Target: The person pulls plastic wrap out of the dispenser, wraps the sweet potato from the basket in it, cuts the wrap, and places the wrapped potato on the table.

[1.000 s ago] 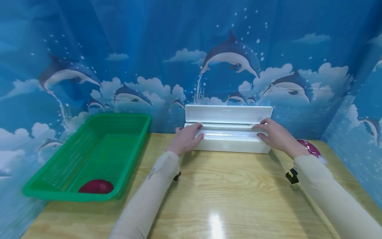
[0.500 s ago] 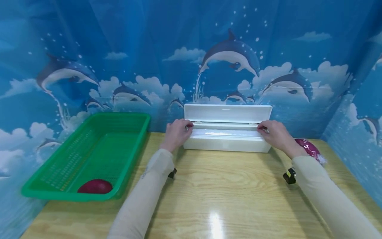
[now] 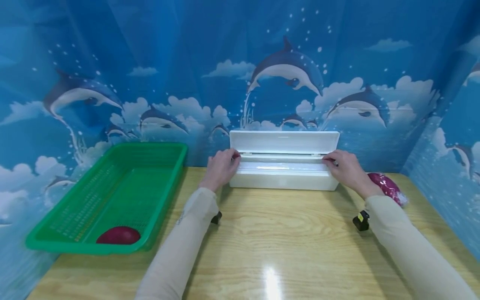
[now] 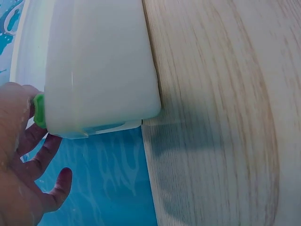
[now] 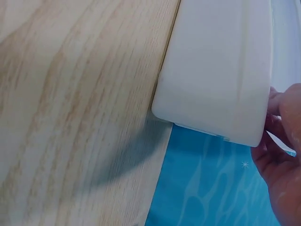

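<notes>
A long white cling film dispenser (image 3: 283, 181) stands at the back of the table, its lid (image 3: 283, 142) raised. Shiny clear cling film (image 3: 281, 166) lies inside along its length. My left hand (image 3: 220, 167) is at the dispenser's left end, thumb and forefinger pinched together at the film's corner. A small green piece (image 4: 39, 111) shows beside those fingers in the left wrist view. At the right end, my right hand (image 3: 346, 168) pinches likewise, with fingers (image 5: 277, 155) bent over the rim. The transparent film between the fingertips is hard to make out.
On the left stands a green plastic basket (image 3: 176, 183) with a dark red oval object (image 3: 118, 236) in it. A similar red object (image 3: 386, 186), wrapped in clear film, lies behind my right wrist. A dolphin-printed curtain (image 3: 210, 50) hangs behind the wooden table (image 3: 285, 233).
Both hands have gone from spread thumbs and fingers to a pinch at the dispenser's ends. The left hand has shifted left. Little differs over the last half second.
</notes>
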{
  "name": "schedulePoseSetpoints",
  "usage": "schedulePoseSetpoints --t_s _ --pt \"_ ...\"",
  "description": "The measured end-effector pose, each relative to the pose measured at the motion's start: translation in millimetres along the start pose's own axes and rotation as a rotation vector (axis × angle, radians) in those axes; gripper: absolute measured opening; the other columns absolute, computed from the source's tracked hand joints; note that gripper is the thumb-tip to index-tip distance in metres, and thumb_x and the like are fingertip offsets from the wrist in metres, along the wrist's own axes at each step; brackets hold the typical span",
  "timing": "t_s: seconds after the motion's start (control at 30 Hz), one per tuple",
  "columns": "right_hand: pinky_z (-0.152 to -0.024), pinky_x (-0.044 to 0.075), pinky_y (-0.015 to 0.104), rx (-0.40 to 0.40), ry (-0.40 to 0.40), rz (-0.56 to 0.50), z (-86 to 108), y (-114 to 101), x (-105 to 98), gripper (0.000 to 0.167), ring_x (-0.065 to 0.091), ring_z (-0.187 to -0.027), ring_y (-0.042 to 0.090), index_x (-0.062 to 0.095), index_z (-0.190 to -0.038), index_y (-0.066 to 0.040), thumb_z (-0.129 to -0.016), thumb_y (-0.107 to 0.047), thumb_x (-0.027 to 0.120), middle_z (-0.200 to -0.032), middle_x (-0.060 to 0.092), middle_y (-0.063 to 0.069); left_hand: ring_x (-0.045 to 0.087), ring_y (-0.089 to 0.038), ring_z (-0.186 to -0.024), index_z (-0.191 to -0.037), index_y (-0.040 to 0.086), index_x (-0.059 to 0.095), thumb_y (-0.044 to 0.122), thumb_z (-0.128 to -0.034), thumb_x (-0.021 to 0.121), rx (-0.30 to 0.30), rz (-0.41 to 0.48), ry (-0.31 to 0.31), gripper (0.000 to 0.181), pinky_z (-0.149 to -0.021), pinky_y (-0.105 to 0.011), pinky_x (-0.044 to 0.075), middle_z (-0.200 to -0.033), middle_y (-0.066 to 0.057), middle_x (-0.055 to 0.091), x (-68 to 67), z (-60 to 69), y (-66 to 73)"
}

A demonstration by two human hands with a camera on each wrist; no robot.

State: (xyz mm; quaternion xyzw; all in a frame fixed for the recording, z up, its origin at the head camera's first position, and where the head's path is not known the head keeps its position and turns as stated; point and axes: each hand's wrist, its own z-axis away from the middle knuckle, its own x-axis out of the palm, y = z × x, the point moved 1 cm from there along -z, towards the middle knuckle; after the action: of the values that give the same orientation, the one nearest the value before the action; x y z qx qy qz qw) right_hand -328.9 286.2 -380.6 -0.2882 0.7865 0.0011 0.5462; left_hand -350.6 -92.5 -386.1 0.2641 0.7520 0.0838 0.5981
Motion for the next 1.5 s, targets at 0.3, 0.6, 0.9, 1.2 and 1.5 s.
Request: schedulePoseSetpoints --t_s 0.3,0.6,0.9,1.2,1.5 --pt "-0.076 0.054 0.054 0.021 0.105 -0.059 -1.6 -1.8 -7.3 0.016 0.068 -0.091 0.038 0.075 -0.104 0.005 -0.100 -0.006 0.063 -0.099 0.073 0.024 0.061 -0.022 -0.095 -0.119 0.016 0.062 0.026 -0.1065 0.055 0.060 0.007 0.057 0.017 -0.085 -0.041 0.045 -0.107 -0.003 0.070 -3.0 -1.4 4.2" --pt "-0.079 0.053 0.056 0.061 0.050 -0.089 -1.9 -6.4 -20.3 0.023 0.067 -0.095 0.038 0.073 -0.109 0.005 -0.104 -0.010 0.057 -0.106 0.072 0.025 0.061 -0.022 -0.097 -0.121 0.013 0.060 0.026 -0.1090 0.049 0.076 0.071 0.083 0.020 -0.087 -0.038 0.051 -0.108 -0.005 0.067 -6.4 -1.6 6.8" --pt "-0.083 0.052 0.055 0.196 -0.009 -0.157 -3.2 -13.7 -31.6 0.032 0.063 -0.105 0.040 0.068 -0.118 0.003 -0.108 -0.021 0.050 -0.112 0.070 0.025 0.063 -0.026 -0.103 -0.124 0.007 0.052 0.023 -0.1111 0.043 0.118 0.278 0.066 0.022 -0.091 -0.041 0.056 -0.114 -0.012 0.064 -12.3 -1.6 4.9" --pt "-0.087 0.050 0.051 0.325 -0.058 -0.243 -4.9 -16.7 -36.5 0.039 0.061 -0.114 0.036 0.062 -0.122 -0.005 -0.110 -0.036 0.042 -0.122 0.067 0.020 0.064 -0.027 -0.116 -0.128 0.006 0.049 0.026 -0.1119 0.039 0.099 0.432 0.037 0.028 -0.101 -0.046 0.054 -0.120 -0.011 0.067 -17.5 -1.9 7.3" --pt "-0.093 0.053 0.045 0.341 -0.027 -0.357 -7.7 -19.4 -36.8 0.039 0.066 -0.106 0.026 0.055 -0.124 -0.005 -0.111 -0.037 0.036 -0.117 0.070 0.017 0.064 -0.026 -0.112 -0.129 0.002 0.049 0.028 -0.1115 0.041 0.121 0.558 0.071 0.033 -0.101 -0.044 0.053 -0.118 -0.011 0.065 -22.5 -2.3 9.9"
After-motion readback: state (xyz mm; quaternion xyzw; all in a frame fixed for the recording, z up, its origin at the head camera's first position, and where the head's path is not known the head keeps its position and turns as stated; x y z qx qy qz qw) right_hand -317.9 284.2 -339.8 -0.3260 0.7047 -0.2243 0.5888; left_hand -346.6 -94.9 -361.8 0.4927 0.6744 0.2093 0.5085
